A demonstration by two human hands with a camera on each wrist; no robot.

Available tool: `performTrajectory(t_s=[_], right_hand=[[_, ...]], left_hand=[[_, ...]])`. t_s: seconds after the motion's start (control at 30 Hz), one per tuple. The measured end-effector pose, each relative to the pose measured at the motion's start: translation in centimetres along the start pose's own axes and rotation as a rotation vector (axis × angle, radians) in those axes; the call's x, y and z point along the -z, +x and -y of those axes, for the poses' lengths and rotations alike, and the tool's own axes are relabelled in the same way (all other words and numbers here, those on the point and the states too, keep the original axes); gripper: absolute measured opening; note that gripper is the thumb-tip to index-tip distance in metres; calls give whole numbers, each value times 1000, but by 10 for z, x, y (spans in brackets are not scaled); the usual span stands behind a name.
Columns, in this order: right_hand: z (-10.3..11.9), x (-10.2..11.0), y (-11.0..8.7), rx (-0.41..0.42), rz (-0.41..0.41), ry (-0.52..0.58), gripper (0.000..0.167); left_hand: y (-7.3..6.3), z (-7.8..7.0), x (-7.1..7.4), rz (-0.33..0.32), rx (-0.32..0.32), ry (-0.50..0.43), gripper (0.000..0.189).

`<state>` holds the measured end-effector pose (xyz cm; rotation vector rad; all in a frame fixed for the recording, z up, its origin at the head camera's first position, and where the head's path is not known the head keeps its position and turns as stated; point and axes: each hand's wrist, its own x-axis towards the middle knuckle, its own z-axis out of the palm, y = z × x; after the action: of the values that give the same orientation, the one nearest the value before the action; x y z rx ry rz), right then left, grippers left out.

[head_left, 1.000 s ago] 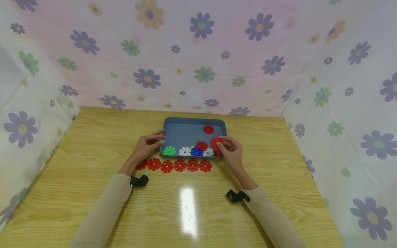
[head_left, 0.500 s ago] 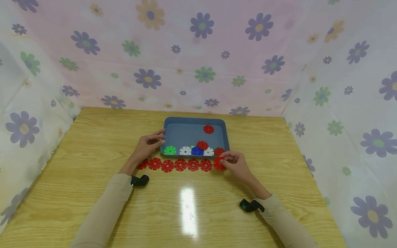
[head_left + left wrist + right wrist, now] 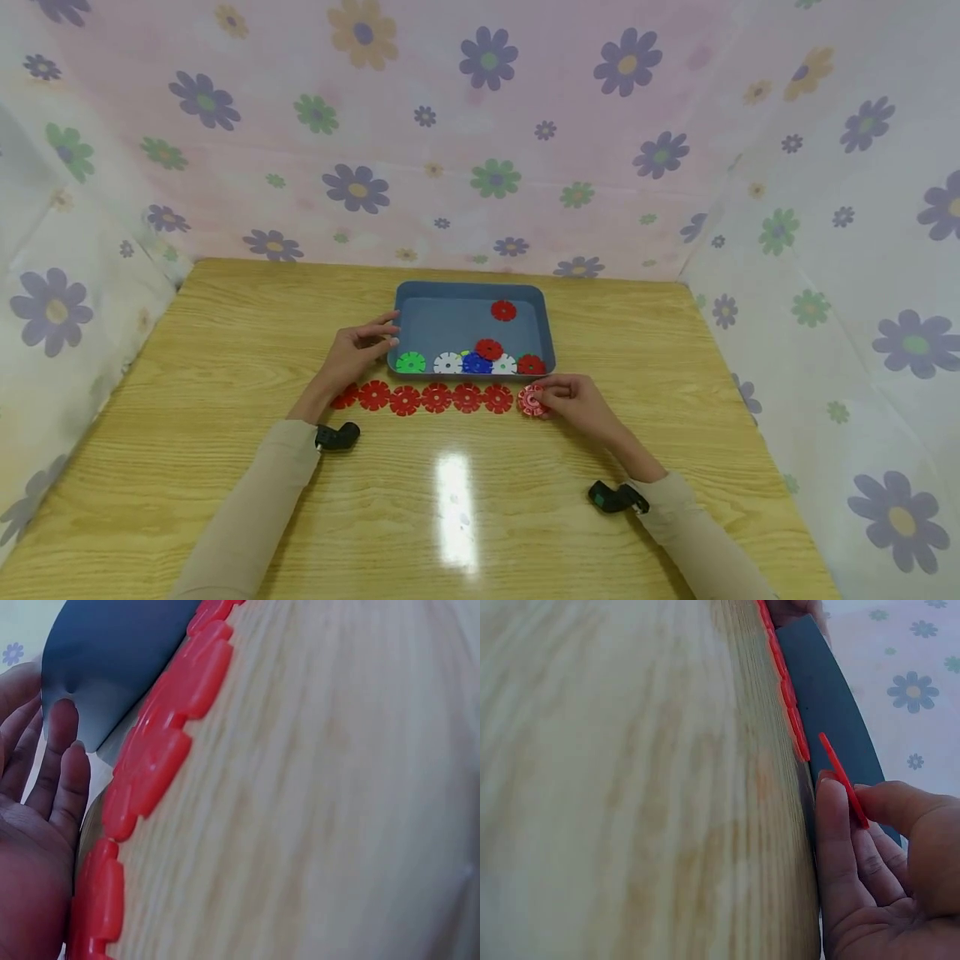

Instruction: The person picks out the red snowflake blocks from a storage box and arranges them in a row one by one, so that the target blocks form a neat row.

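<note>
My right hand (image 3: pixel 581 404) pinches a red notched plastic disc (image 3: pixel 844 780) between thumb and fingers, low over the table at the right end of a row. That row of several red discs (image 3: pixel 437 398) lies along the front of a blue-grey tray (image 3: pixel 442 312). At the tray's left side is my left hand (image 3: pixel 348 354), fingers loosely extended with the tips right at the rim. Its wrist overlaps the leftmost red disc (image 3: pixel 344 397). In the left wrist view, the fingers (image 3: pixel 64 727) stand against the tray's wall and hold nothing.
Inside the tray are a green disc (image 3: pixel 410 363), two white discs, a blue disc (image 3: pixel 477 363), a mostly hidden yellow piece and several red discs, one by itself (image 3: pixel 503 311) toward the back. Flower-print cloth (image 3: pixel 495 179) walls the table's back and sides.
My right hand has brought the red disc out from over the tray, toward me, to the row's right end, and tilted it. The left hand stays by the tray.
</note>
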<state>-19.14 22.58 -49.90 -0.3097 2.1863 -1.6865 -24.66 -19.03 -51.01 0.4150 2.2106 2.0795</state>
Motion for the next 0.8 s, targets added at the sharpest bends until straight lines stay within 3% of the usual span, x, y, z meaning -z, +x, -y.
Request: performTrajectory(t_s=[0.13,0.33,0.8], right_hand=[[1,-1,0,-3,-2,18,32],[1,-2,1,-48,-68,6,28],[7,-2,5,-133,-196,-211,24]], left_hand=[[0,-1,1,-6,1,3,33],[-1,-1,0,0,-6,7,34],[0,0,0,-9,0,15,33]])
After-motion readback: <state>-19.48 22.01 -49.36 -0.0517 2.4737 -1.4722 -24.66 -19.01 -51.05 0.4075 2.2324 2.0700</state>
